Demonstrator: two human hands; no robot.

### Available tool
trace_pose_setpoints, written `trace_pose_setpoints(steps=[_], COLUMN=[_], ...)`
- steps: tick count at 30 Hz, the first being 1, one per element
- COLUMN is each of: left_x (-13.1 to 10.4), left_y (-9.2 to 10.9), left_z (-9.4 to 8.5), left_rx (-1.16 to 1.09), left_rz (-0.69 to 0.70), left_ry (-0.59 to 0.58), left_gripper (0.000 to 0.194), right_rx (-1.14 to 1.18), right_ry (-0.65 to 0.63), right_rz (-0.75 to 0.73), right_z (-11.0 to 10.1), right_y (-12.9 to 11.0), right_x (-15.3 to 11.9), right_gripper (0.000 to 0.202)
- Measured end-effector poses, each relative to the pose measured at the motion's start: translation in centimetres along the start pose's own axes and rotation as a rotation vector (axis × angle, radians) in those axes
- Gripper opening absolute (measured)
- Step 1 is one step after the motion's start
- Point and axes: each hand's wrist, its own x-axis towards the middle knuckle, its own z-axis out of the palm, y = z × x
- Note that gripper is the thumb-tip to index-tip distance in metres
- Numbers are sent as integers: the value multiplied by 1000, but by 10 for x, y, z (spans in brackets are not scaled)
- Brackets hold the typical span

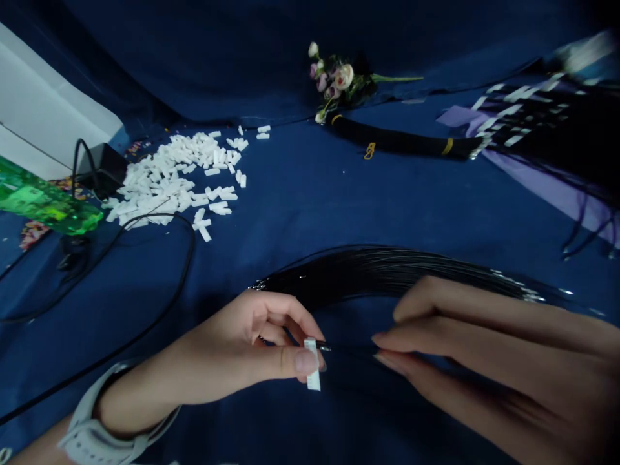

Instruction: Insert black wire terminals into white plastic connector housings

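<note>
My left hand (pixel 266 349) pinches a small white tag (pixel 312 365) between thumb and fingers. A short dark cord end with a metallic tip (pixel 323 347) sticks out to the right of the tag. To the right, my right hand (pixel 465 342) has its thumb and fingertip close together, level with that tip; a thin dark line seems to run toward them, but what they hold is too small to make out. Behind both hands lies a bundle of thin black cords (pixel 358 271) with metallic ends, partly covered by my fingers.
White tags (pixel 165 177) are heaped at left, near a green bottle (pixel 48 200) and a looping black cable (pixel 188 258). Artificial flowers (pixel 339 77) and a tied black bundle (pixel 392 137) lie at the back. Tagged black cords (pixel 557 129) rest on purple material (pixel 547 190) at right.
</note>
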Motion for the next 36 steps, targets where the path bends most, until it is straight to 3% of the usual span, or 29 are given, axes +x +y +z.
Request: trace_pose_setpoints(steps=[7,18,29,36], left_x=[0,-2,-3,-3], left_y=[6,10,10,9], left_z=[4,10,10,12], left_rx=[-60,-106,-68,-64], left_rz=[-80,-120,-111,-104], left_ry=[58,122,129,150], left_gripper=[17,18,17,16], right_rx=[40,2,-171,-165], right_ry=[-48,-118,-19,-13], right_rz=[135,162,-61,-91], right_z=[10,10,25,27], right_y=[-3,0,17,20], right_x=[-5,-5,-15,-12], right_gripper=[20,14,12,12])
